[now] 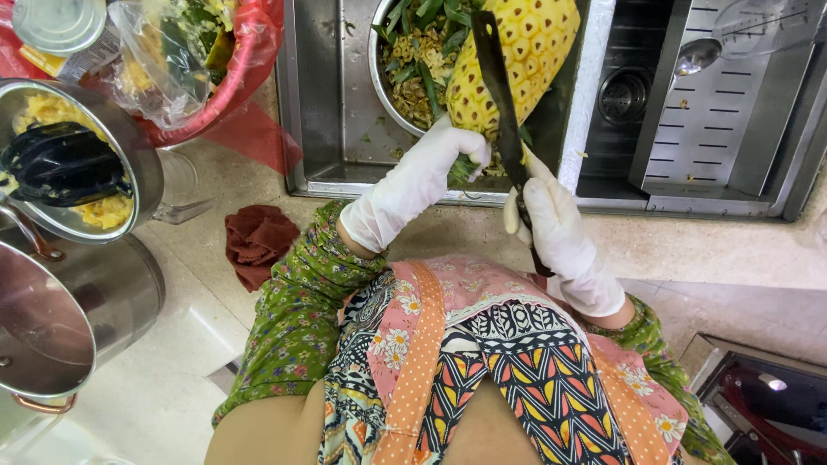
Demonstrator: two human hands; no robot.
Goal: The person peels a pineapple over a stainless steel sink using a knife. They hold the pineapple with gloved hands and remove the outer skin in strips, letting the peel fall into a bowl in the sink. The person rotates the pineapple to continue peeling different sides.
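Note:
A peeled yellow pineapple [517, 60] is held over the steel sink [336, 164], above a metal bowl [383, 95] of peel scraps and green leaves. My left hand [422, 176], in a white glove, grips the pineapple's lower leafy end. In my right hand [560, 237], also in a white glove, is the handle of a long dark knife [498, 95]. Its blade lies flat against the fruit's side and points away from me.
To the left stand a steel pot with a lid [60, 319], a steel jar of yellow pulp [95, 164], a red bag-lined bin [215, 77] and a dark red cloth [257, 241]. At the right are a drain [623, 95] and a ridged draining board [715, 112].

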